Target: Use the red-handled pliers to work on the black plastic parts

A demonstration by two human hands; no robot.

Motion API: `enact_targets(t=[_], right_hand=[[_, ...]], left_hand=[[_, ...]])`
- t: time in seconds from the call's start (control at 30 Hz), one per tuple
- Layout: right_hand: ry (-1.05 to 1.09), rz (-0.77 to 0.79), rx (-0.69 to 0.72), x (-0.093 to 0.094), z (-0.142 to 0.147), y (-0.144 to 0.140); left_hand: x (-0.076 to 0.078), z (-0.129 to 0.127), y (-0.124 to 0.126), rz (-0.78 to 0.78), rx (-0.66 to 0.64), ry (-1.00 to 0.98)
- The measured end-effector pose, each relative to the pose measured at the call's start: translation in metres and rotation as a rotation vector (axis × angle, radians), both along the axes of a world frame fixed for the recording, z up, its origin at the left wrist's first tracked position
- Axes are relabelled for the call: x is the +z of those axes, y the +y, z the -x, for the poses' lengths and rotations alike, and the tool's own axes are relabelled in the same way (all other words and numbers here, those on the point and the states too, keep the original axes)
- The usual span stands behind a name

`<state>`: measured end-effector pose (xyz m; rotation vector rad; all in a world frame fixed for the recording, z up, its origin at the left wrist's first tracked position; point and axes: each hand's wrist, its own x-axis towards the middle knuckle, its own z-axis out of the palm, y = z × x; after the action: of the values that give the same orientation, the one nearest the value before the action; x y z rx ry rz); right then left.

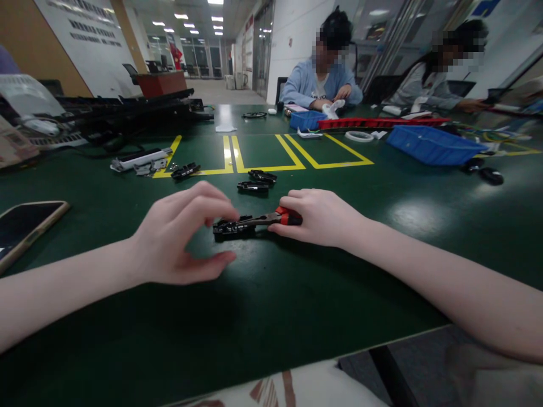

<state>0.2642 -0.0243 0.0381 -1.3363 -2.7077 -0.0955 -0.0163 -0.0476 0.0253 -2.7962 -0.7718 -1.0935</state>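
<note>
Right hand (320, 217) is clenched round the red handles of a pair of pliers (271, 218); the tool lies low over the green bench (271, 316), nose pointing toward the left hand. The pliers' nose meets a small black part (231, 228), which rests on the bench just ahead of the right grip. Whether the nose actually bites the part or only touches it is too small to tell.

Left hand (180, 237) is released, thumb and fingers arched apart, fingertips just over the near end of the black part, not gripping it.

Risks, as judged from this frame:
- The part is not pinned by the left hand; a squeeze or twist from the pliers could skid or flip it across the smooth bench.
- Left fingertips sit close to the pliers' nose; a slip off the part could nip them.

Just beyond the grip, two more black pieces (257, 182) lie apart on the bench; a skidding part could knock them. Further left of the left hand, a phone (25, 223) lies near the bench edge. Far beyond, a blue bin (432, 145) and two seated people at their own work.
</note>
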Motion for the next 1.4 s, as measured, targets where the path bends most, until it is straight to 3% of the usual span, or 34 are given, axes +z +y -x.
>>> enact_targets(t=[0.03,0.13,0.27,0.77,1.17,1.4], right_hand=[[-0.001,0.002,-0.003,0.000,0.000,0.000],[-0.003,-0.002,0.009,0.000,-0.001,0.000],[0.003,-0.006,0.024,-0.001,-0.001,0.001],[0.001,-0.071,0.058,0.000,0.005,-0.001],[-0.004,-0.063,0.079,0.004,0.000,0.003],[-0.012,-0.034,0.078,0.003,-0.001,0.004]], left_hand=[[-0.002,-0.004,0.006,0.027,0.015,0.070],[-0.008,-0.013,0.021,0.307,0.185,0.281],[-0.013,-0.019,0.029,0.506,0.161,0.339],[-0.012,-0.016,0.031,0.626,0.170,0.275],[-0.009,-0.014,0.034,0.688,0.013,0.183],[-0.009,-0.015,0.034,0.669,0.046,0.216]])
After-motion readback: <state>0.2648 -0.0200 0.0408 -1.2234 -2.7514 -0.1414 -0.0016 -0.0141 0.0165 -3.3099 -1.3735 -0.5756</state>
